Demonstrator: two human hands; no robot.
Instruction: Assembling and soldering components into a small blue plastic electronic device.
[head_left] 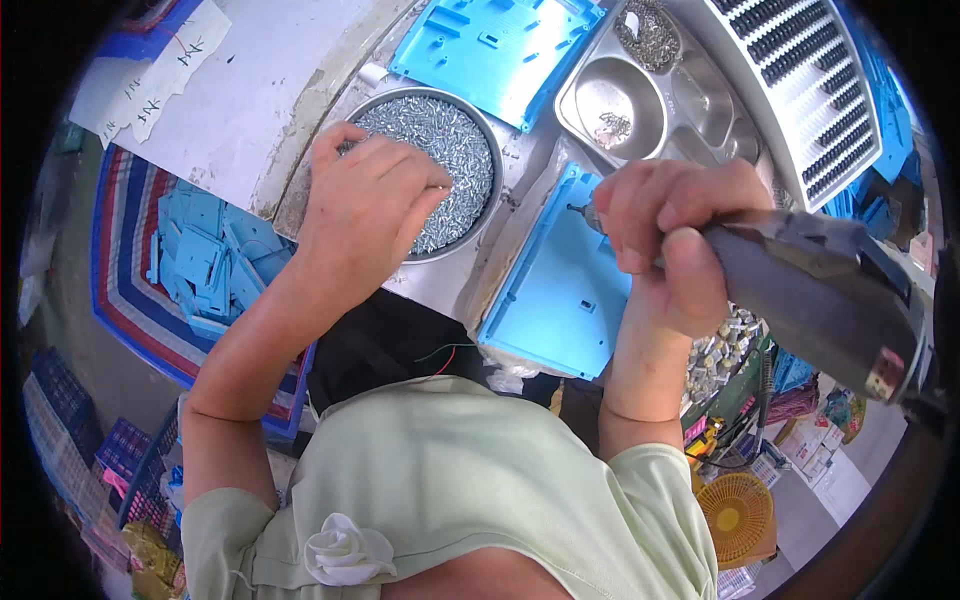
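Observation:
A round metal bowl (497,172) full of small silvery screws (455,140) stands at upper centre. Over its left part is my left hand (372,200), fingers curled and thumb pressed against a fingertip; a tiny metal glint, apparently a screw, shows at the pinch. My right hand (670,225) is wrapped round a dark electric screwdriver (800,275), held tilted with its bit pointing left. The bit's tip is over the upper part of a light blue plastic panel (555,295), which lies right in front of me; whether it touches cannot be made out.
Another blue panel (490,55) lies beyond the bowl. A compartmented steel tray (655,95) with small metal parts and a white rack (845,110) of black pieces stand at far right. At left a striped bag (125,265) holds blue pieces; metal parts (725,355) lie by my right forearm.

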